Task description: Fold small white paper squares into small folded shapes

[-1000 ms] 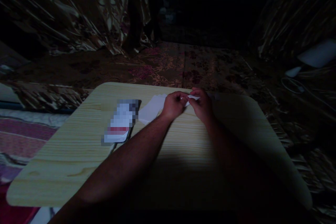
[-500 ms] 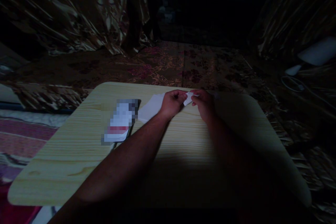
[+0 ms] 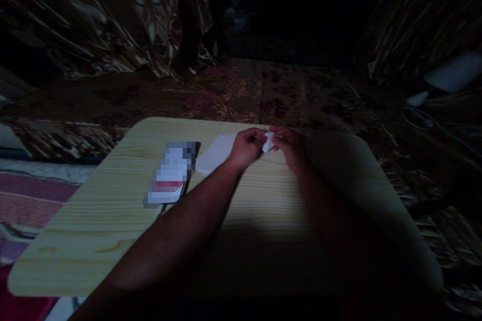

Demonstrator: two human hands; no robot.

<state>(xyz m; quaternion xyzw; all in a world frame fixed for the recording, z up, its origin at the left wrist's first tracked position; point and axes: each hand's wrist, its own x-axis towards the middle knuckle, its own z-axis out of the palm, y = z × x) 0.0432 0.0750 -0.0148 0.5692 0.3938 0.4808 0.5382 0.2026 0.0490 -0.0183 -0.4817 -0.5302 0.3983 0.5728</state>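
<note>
A small folded piece of white paper is pinched between both hands above the far part of the table. My left hand is closed on its left side, thumb and fingers together. My right hand grips it from the right, with the thumb on the near face. Several white paper sheets lie on the table just left of my left hand, partly hidden behind it. The fingers cover much of the folded paper, so its full shape cannot be made out.
The light wooden table has rounded corners. A phone with a blurred-out screen lies left of the sheets. Beyond the table is a patterned cloth surface. A white lamp with a cable stands at the right.
My right fingers have shifted slightly left on the folded paper, and its visible part looks narrower. The whole view has drifted a little; the phone and sheets stay in place.
</note>
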